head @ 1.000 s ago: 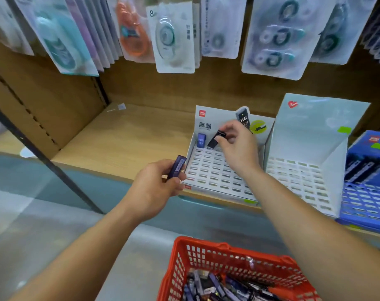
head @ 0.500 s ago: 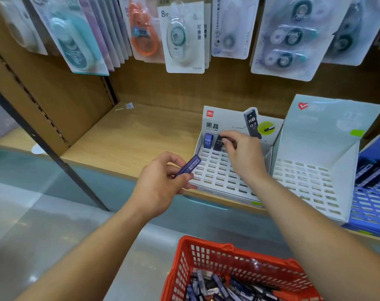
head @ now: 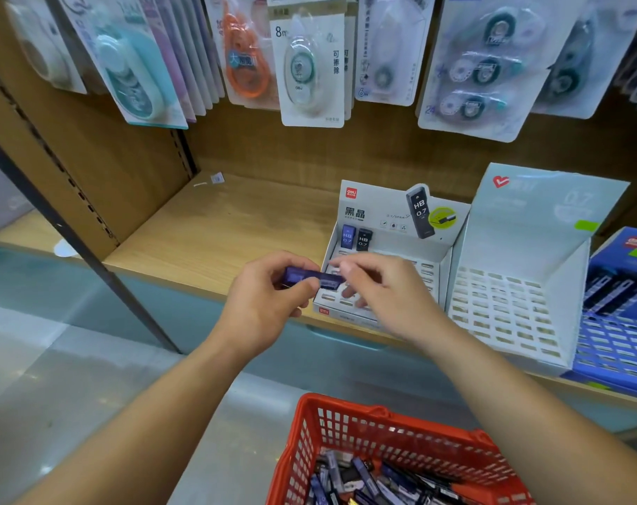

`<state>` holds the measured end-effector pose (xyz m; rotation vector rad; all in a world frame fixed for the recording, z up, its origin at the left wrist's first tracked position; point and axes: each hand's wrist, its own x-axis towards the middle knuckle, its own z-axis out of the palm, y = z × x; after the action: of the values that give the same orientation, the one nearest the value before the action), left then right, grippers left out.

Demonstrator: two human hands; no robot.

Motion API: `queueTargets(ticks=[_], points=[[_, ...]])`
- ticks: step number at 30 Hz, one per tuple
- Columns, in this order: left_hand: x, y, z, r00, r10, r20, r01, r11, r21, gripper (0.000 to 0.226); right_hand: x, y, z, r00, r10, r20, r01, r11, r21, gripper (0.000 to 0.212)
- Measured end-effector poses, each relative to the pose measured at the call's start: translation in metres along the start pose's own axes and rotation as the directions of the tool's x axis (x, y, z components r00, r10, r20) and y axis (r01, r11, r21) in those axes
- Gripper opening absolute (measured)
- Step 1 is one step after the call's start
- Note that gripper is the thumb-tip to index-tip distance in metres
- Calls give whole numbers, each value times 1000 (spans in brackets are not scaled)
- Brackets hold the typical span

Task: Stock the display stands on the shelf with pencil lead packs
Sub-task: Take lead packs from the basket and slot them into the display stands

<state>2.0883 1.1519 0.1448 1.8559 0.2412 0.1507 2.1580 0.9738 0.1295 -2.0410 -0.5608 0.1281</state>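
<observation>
Both hands on one purple lead pack [head: 311,278], held in the air just in front of the white display stand [head: 378,213].

Left hand [head: 269,300]: forearm rises from 7 o'clock, back of hand to camera, fingers curled round the pack's left half in a firm hold. The pack lies nearly level, long axis 9 to 3. Right hand [head: 386,293]: forearm enters from 5 o'clock, wrist bent inward, thumb and forefinger pinching the pack's right end, other fingers curled under, over the stand's slotted tray. The stand sits on the wooden shelf [head: 218,231], at 1 o'clock of the hands. A blue pack [head: 347,236] and a black pack [head: 363,239] stand upright, side by side, at its back row's left end. A second white stand [head: 521,286] is just beside it at 3 o'clock. A red basket [head: 382,424] at 6 o'clock holds loose packs.
</observation>
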Motion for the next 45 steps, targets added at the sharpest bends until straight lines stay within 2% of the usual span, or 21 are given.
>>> queueTargets(ticks=[2,5,8,11,15,17,20,23,25,27,29,31,35,41,45], points=[[-3,3,1,999,21,33,-21,1000,-7,15,-5,-4,4,996,43,74,-51,993,111,20],[-6,7,3,998,16,59,-12,997,-71,17,-10,-7,2,997,59,55,-73,955,287,7],[-7,10,6,999,6,40,-1,991,-131,29,-17,-7,1,994,95,59,-110,906,409,16],[-5,11,10,1000,-18,20,21,986,-168,38,-20,-3,0,990,111,87,-135,924,358,21],[0,9,14,999,-22,36,27,988,-154,19,-12,-7,-12,995,90,38,-98,930,354,17],[3,6,16,999,-3,43,9,990,-138,15,-4,-12,-17,999,38,23,-44,930,364,23],[8,3,23,998,8,55,-1,993,-120,15,8,-16,-21,998,-51,39,42,980,193,19],[21,-3,30,1000,0,2,0,999,-52,13,21,-12,-28,1000,-23,-16,24,996,92,14],[34,-12,30,995,49,-82,-32,981,191,18,33,-3,-36,993,-8,-116,11,1000,27,16],[45,-23,28,993,99,-69,-51,864,502,34,48,8,-42,978,-25,-209,1,994,-112,14],[51,-35,29,999,49,-11,-32,795,606,50,62,15,-39,963,-42,-268,-3,987,-163,12],[54,-46,33,1000,3,28,-18,829,559,53,73,22,-30,955,-77,-288,28,985,-173,12],[56,-59,37,999,-4,44,-14,908,420,44,80,36,-16,957,-124,-262,68,975,-213,10],[54,-65,37,998,18,58,-41,900,434,41,74,47,-18,938,-175,-299,103,965,-240,10],[53,-66,37,998,34,56,-56,883,466,41,72,50,-16,949,-165,-268,91,959,-269,10]])
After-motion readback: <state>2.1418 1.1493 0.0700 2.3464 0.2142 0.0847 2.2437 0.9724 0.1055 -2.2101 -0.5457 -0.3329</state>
